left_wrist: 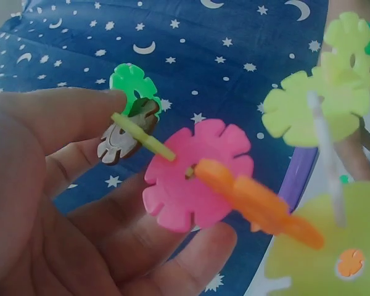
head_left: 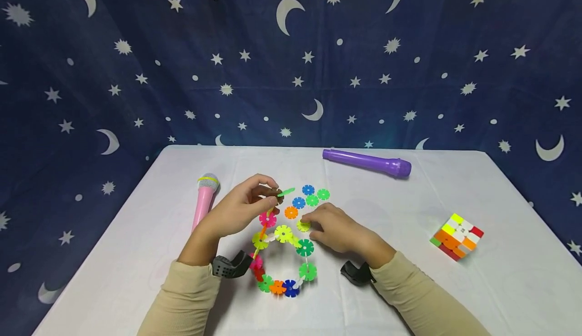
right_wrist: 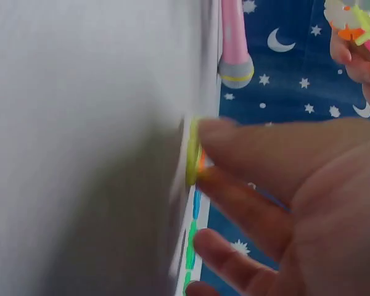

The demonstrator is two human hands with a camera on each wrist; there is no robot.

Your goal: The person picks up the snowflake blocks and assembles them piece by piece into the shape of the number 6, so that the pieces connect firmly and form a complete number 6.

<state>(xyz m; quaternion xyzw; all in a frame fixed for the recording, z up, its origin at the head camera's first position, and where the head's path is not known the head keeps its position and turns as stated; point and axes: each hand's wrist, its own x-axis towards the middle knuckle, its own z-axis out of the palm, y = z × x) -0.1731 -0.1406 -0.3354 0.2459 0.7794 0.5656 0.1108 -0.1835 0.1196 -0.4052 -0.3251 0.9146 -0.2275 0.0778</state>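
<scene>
My left hand (head_left: 241, 207) pinches a brown notched plastic disc (left_wrist: 114, 145) at the end of a linked chain. A green disc (left_wrist: 126, 80) is slotted to it, and a pink disc (left_wrist: 203, 160) and an orange disc (left_wrist: 253, 200) follow along the chain. The rest of the chain curves into a ring of colourful discs, with a dark blue disc (head_left: 291, 288) at its near side. At the white table, my right hand (head_left: 338, 230) has thumb and finger on a loose yellow disc (right_wrist: 192, 151), pinching its edge.
Several loose discs lie beyond my right hand, among them an orange disc (head_left: 291, 212) and a blue disc (head_left: 308, 190). A pink toy microphone (head_left: 203, 204) lies left, a purple microphone (head_left: 364, 161) at the back, and a puzzle cube (head_left: 456, 237) at right.
</scene>
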